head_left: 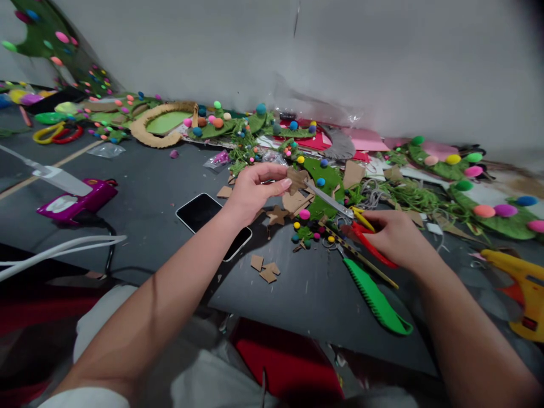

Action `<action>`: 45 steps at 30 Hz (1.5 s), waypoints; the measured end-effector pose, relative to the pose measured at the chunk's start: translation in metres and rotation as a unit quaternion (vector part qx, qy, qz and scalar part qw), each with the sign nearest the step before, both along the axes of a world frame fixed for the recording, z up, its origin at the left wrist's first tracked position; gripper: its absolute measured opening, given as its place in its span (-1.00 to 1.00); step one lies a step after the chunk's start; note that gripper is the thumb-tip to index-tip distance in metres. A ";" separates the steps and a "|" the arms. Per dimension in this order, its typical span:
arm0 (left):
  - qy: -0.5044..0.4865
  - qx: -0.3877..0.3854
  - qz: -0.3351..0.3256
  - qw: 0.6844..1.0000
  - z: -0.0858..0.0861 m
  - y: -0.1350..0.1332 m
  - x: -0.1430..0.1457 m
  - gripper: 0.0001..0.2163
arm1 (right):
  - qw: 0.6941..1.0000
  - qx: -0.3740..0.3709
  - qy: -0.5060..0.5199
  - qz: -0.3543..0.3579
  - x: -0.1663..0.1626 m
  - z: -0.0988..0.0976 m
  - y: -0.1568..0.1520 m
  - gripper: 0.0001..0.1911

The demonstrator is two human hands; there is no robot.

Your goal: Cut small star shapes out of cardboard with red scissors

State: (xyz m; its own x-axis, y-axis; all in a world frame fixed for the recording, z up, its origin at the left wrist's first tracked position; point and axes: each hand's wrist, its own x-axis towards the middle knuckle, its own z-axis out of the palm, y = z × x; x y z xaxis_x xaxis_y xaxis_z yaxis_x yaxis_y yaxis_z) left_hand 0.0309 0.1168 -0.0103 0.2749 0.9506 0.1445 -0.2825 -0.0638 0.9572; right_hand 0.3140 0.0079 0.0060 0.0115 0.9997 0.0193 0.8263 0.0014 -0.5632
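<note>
Between the thumb and fingers of my left hand (257, 190) is a small brown cardboard piece (296, 179), closed in a pinch above the table. My right hand (399, 235) is wrapped round the red and yellow handles of a pair of scissors (329, 198). The scissor tips reach the right edge of the cardboard piece; whether they touch it I cannot tell. Just below lies a cardboard star (277, 215). Small cardboard scraps (267, 268) rest nearer the table's front edge. A black-screened phone (199, 211) lies partly under my left forearm.
A green cutter (374, 297) and a striped stick (365, 258) lie below my right hand. At the right is a yellow glue gun (521, 289). Green felt pieces with pompoms (321, 181) and paper line the wall. A purple device (79, 201) with cables sits at left.
</note>
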 end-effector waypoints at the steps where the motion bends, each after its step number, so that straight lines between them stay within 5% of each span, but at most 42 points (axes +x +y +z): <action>1: 0.000 0.002 -0.002 1.000 0.000 0.000 0.000 -0.74 | 1.000 0.003 -0.004 0.000 0.001 0.000 0.000 -0.47; 15: -0.002 -0.013 0.000 1.000 0.000 -0.001 -0.002 -0.75 | 1.000 -0.015 -0.001 -0.025 -0.004 0.001 -0.002 -0.23; 21: -0.001 -0.011 -0.006 1.000 0.000 0.000 -0.002 -0.74 | 0.982 0.000 0.169 -0.087 -0.007 0.002 0.002 -0.41; 32: 0.076 -0.042 -0.138 0.987 0.003 -0.030 0.020 -0.72 | 0.905 0.032 0.419 -0.070 -0.049 -0.004 -0.001 -0.51; 45: 0.130 -0.038 -0.149 0.979 0.004 -0.033 0.023 -0.74 | 0.918 0.034 0.389 -0.065 -0.047 0.000 -0.004 -0.52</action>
State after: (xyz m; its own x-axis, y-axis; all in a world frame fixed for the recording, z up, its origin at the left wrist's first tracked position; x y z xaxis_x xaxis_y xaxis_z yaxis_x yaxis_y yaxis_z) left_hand 0.0537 0.0839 -0.0063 0.5604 0.8274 -0.0353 -0.0234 0.0584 0.9980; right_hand 0.2666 0.0041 0.0060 0.1685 0.9856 0.0171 0.1686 -0.0117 -0.9856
